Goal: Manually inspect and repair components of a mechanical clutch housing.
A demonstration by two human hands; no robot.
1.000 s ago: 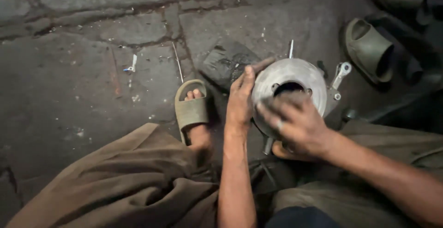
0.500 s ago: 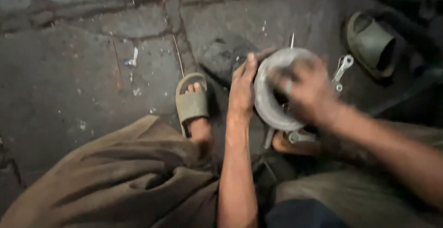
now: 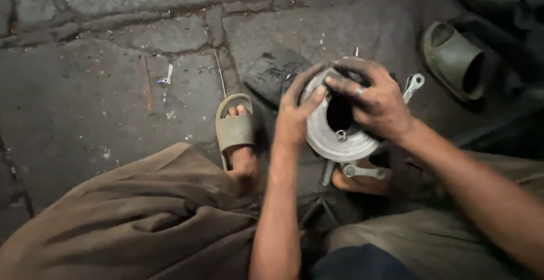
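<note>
Scene: head view looking down at a person crouched on a cracked stone floor (image 3: 85, 104), both bare hands on a round metal part.
Thing in hand: one pale grey metal disc (image 3: 331, 135) with a dark centre hole, held tilted just above the floor between the person's knees, a small nut or bolt head at the lower lip of the hole.
Left hand (image 3: 294, 116): its grip is partly closed, thumb and fingers hooked over the disc's left rim, steadying it.
Right hand (image 3: 374, 101): fingers curled over the top rim and reaching into the centre hole; one ring on a finger. Whether the fingertips pinch anything inside is hidden.
Doing it well: my judgement is that the left hand should keep the rim braced firmly so the disc cannot turn, while the right works the centre with fingertips only, clear of the sharp inner edge.
Count, tools: two spanners, one (image 3: 413, 84) behind the disc, one (image 3: 362, 171) below it.
Count, footwear: one olive sandal (image 3: 235, 130) worn on the left foot, one loose (image 3: 453, 59) at upper right, possibly another dark one in the corner.
Count, other: one dark block (image 3: 275, 73) beside the disc; one small metal scrap (image 3: 166, 79) on the floor.
</note>
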